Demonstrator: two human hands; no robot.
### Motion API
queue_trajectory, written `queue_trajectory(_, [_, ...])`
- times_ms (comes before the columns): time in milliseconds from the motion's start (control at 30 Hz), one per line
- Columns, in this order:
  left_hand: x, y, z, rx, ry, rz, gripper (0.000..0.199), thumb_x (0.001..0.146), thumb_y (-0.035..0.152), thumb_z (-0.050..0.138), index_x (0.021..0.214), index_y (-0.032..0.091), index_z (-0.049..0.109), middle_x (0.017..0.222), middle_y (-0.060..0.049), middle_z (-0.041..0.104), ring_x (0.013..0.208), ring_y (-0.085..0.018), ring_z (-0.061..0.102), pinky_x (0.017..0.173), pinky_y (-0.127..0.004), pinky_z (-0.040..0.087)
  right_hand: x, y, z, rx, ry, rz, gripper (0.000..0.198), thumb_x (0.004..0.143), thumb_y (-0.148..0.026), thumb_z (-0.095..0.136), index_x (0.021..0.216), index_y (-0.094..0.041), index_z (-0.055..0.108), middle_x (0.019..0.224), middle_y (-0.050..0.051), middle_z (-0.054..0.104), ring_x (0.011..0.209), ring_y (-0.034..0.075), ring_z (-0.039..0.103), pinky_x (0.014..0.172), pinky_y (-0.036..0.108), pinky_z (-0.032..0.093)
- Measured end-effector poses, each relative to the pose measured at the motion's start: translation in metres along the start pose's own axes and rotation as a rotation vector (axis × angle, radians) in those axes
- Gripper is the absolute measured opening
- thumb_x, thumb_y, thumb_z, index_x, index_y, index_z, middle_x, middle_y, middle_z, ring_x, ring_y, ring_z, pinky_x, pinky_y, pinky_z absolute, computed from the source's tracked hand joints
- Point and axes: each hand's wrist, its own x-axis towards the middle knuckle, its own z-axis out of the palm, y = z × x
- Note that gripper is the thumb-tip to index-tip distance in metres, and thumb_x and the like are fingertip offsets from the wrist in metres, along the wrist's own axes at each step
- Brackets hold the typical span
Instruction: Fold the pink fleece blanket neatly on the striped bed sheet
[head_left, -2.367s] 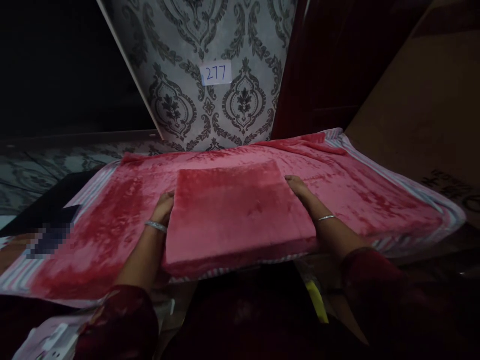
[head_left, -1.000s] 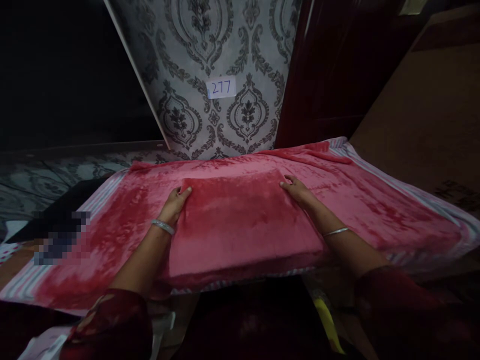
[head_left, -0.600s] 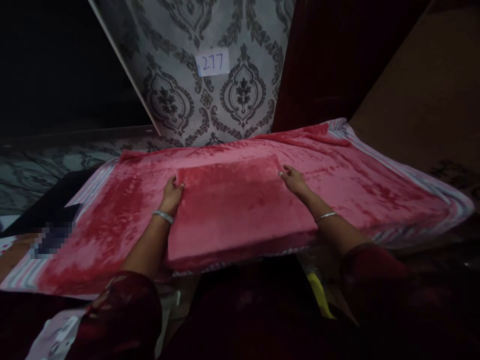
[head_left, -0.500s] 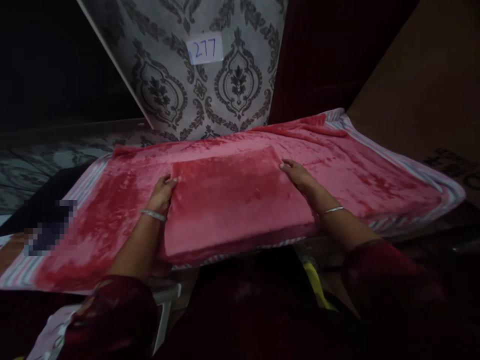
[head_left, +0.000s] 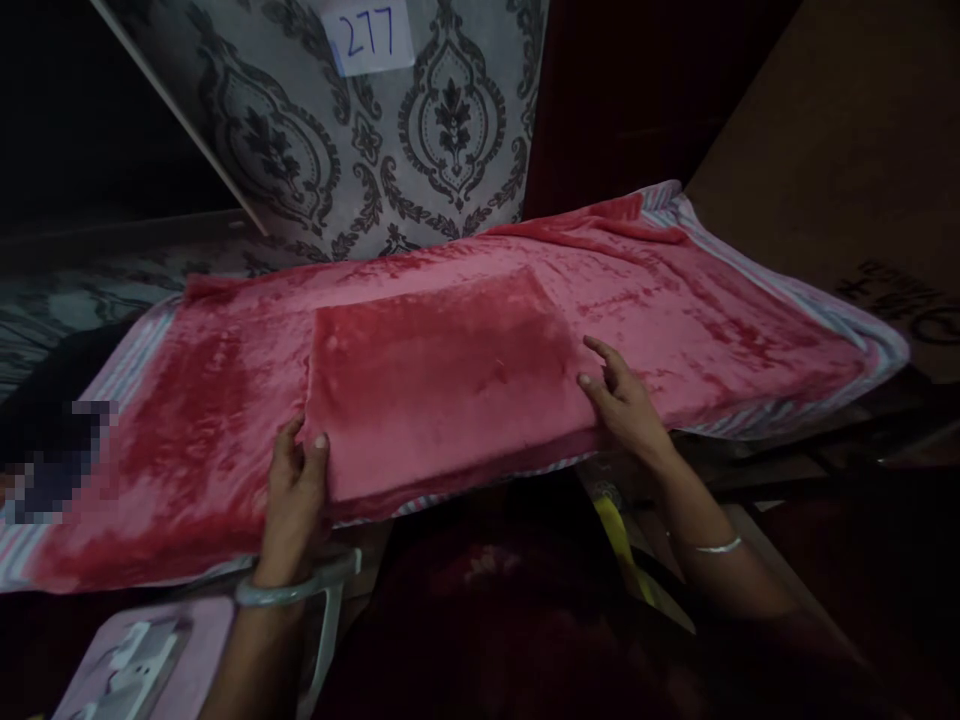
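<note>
Two bare hands in the head view, one to each side of a folded red cloth (head_left: 439, 385). Left hand (head_left: 295, 495) by the near left corner, thumb parted from loosely bent fingers, a gap clear between, with hold of nothing visible. Thumb tip at the left edge of the fold; contact hard to tell. Right hand (head_left: 628, 410) by the right edge, a little farther forward than the left one, thumb and index finger wide apart, likewise with nothing held; thumb tip just beside the fold.

Between both sets of fingers, lies flat and roughly rectangular, thick folded edge on the near side, far edge beyond the fingertips. Underneath, and out past the fingers on both sides, a red and pink plush blanket (head_left: 225, 400) with a striped border (head_left: 862, 345) at either end. Lies mostly smooth, rumpled beyond the right fingers.

Behind the left fingers, around the wrist, a thick pale bracelet (head_left: 277, 592); behind the right fingers, a thin silvery bangle (head_left: 720, 547). Nearer than the left fingers and farther left, a white device (head_left: 142, 665) on a pink surface (head_left: 208, 640). Nearer than the right fingers, a yellow strip (head_left: 619, 540). Straight beyond the fingers, patterned wallpaper (head_left: 454, 125) with a paper slip (head_left: 371, 40) marked 277. Beyond the right fingers, a dark red panel (head_left: 600, 130), and farther right a brown board (head_left: 817, 150) with dark lettering. Beyond the left fingers, a black panel (head_left: 82, 110).
</note>
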Motion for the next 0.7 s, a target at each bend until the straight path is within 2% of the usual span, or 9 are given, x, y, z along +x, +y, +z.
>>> queue_trajectory(33, [0.0,-0.004,0.005,0.045,0.056,0.058,0.053,0.09,0.052,0.059,0.136,0.027,0.055,0.116,-0.006,0.067,0.108,-0.024,0.064,0.097,-0.037,0.054,-0.001,0.001,0.006,-0.036,0.05,-0.002,0.072,0.092,-0.063,0.052,0.152,-0.022,0.047,0.143,0.013,0.058,0.127,0.032,0.057,0.11,0.048,0.045])
queue_trajectory(100, [0.004,-0.01,0.012,0.168,0.133,0.139,0.043,0.092,0.045,0.054,0.13,0.024,0.057,0.109,-0.006,0.066,0.104,-0.023,0.064,0.096,-0.037,0.052,0.0,0.005,0.016,-0.107,0.109,0.043,0.069,0.095,-0.061,0.045,0.149,-0.018,0.049,0.126,0.016,0.066,0.114,0.032,0.063,0.105,0.05,0.048])
queue_trajectory(200, [0.011,-0.015,0.014,0.351,0.151,0.176,0.035,0.09,0.036,0.051,0.12,0.021,0.06,0.094,-0.006,0.064,0.092,-0.024,0.063,0.088,-0.037,0.051,0.002,0.016,0.02,-0.175,0.136,0.093,0.066,0.096,-0.055,0.039,0.146,-0.014,0.052,0.101,0.015,0.071,0.095,0.031,0.067,0.095,0.05,0.053])
queue_trajectory(367, [0.019,-0.014,-0.008,0.415,0.05,0.143,0.037,0.087,0.041,0.052,0.117,0.022,0.064,0.084,-0.005,0.066,0.081,-0.027,0.065,0.077,-0.037,0.052,0.006,0.028,0.001,-0.198,0.114,0.047,0.053,0.092,-0.05,0.045,0.129,-0.018,0.067,0.11,0.014,0.075,0.101,0.031,0.068,0.096,0.047,0.054])
queue_trajectory(433, [0.026,-0.003,-0.018,0.411,0.061,0.168,0.04,0.085,0.044,0.058,0.119,0.024,0.065,0.087,-0.005,0.069,0.084,-0.027,0.067,0.08,-0.038,0.053,0.016,0.023,-0.009,-0.248,0.093,0.035,0.052,0.091,-0.049,0.048,0.129,-0.019,0.068,0.11,0.014,0.075,0.098,0.031,0.069,0.095,0.049,0.054])
queue_trajectory(500, [0.04,0.02,-0.016,0.348,0.109,0.251,0.042,0.085,0.042,0.061,0.123,0.025,0.065,0.103,-0.007,0.072,0.097,-0.028,0.068,0.092,-0.04,0.053,0.036,0.005,-0.011,-0.304,0.091,-0.043,0.054,0.092,-0.046,0.048,0.137,-0.018,0.064,0.117,0.015,0.073,0.104,0.032,0.068,0.099,0.05,0.052])
queue_trajectory(567, [0.059,0.053,0.005,0.185,0.098,0.341,0.043,0.086,0.037,0.063,0.127,0.024,0.065,0.126,-0.009,0.07,0.12,-0.028,0.063,0.105,-0.04,0.048,0.068,-0.024,-0.001,-0.342,0.06,-0.176,0.056,0.095,-0.042,0.047,0.145,-0.019,0.057,0.133,0.014,0.068,0.122,0.031,0.061,0.108,0.049,0.047])
queue_trajectory(633, [0.082,0.091,0.044,0.041,-0.003,0.397,0.044,0.084,0.031,0.065,0.127,0.023,0.066,0.136,-0.008,0.066,0.134,-0.028,0.054,0.114,-0.04,0.042,0.107,-0.061,0.023,-0.386,-0.038,-0.294,0.057,0.096,-0.037,0.046,0.15,-0.02,0.053,0.147,0.01,0.059,0.137,0.029,0.051,0.116,0.047,0.039])
queue_trajectory(700, [0.105,0.125,0.092,0.153,-0.173,0.487,0.048,0.086,0.026,0.064,0.133,0.018,0.063,0.146,-0.011,0.06,0.143,-0.029,0.047,0.121,-0.044,0.033,0.144,-0.095,0.055,-0.439,-0.148,-0.338,0.057,0.098,-0.034,0.046,0.152,-0.016,0.05,0.152,0.011,0.054,0.142,0.028,0.047,0.119,0.044,0.036])
